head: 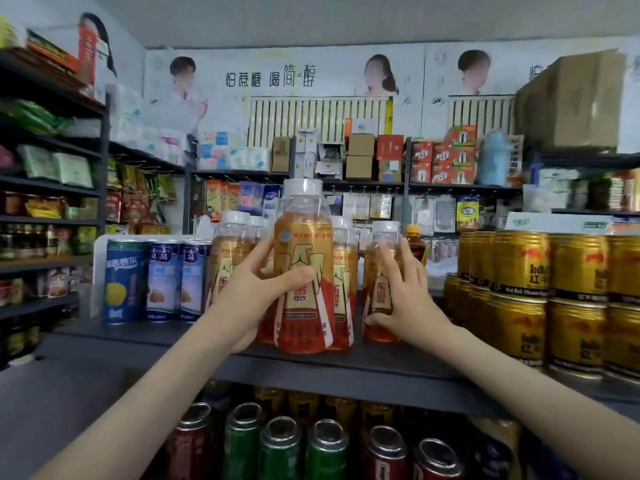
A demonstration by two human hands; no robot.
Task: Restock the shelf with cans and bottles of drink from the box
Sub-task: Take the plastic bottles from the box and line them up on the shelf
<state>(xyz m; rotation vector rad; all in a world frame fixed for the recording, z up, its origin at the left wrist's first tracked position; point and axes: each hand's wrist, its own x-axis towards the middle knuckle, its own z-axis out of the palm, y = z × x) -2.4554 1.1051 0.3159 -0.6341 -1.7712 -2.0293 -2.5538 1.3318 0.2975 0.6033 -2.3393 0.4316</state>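
Up on the dark shelf (138, 337) stands a cluster of orange tea bottles with white caps. The left hand (256, 292) grips the front bottle (304, 265), which sits at the shelf's front edge, thumb wrapped across the label and fingers curled round behind. The right hand (401, 299) clasps the neighbouring bottle (379, 289) just to the right, with its fingers stretched almost straight up the side and the thumb hooked low round the front. More bottles of the same kind stand close behind these two. Blue cans (162, 282) stand to the left and stacked gold cans (519, 289) to the right.
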